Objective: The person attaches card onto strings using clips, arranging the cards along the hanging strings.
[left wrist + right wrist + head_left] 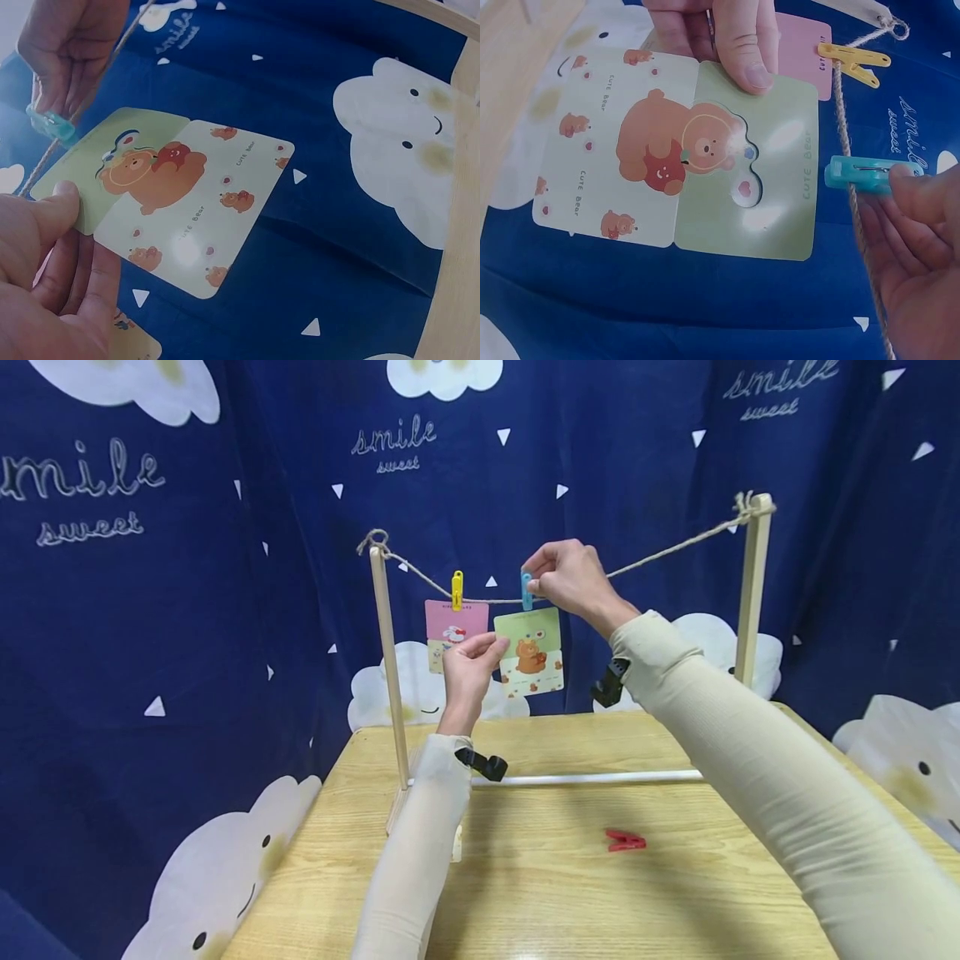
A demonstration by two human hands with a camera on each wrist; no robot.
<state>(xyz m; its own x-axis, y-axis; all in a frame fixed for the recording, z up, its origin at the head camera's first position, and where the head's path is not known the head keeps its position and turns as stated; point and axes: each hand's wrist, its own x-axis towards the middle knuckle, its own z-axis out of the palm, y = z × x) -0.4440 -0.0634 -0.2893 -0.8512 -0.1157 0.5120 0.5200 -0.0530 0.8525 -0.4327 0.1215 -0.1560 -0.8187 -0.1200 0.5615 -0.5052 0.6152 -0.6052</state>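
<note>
My left hand (467, 681) pinches a green and cream bear card (530, 652) by its left edge, between thumb and fingers. Above it, my right hand (572, 578) pinches a light blue clothespin (527, 592) set across the twine (675, 547). In the right wrist view, a small gap shows between the clothespin (862, 171) and the card's top edge (810, 202). Just to the left, a yellow clothespin (457, 591) holds a pink card (453, 617) on the twine, partly hidden by my left hand.
Two wooden posts (387, 668) (753, 585) carry the twine, and a white rod (592, 778) runs low between them. On the wooden table (540, 910) lies a red clothespin (625, 840). A dark blue cloud-patterned curtain (300, 460) hangs behind.
</note>
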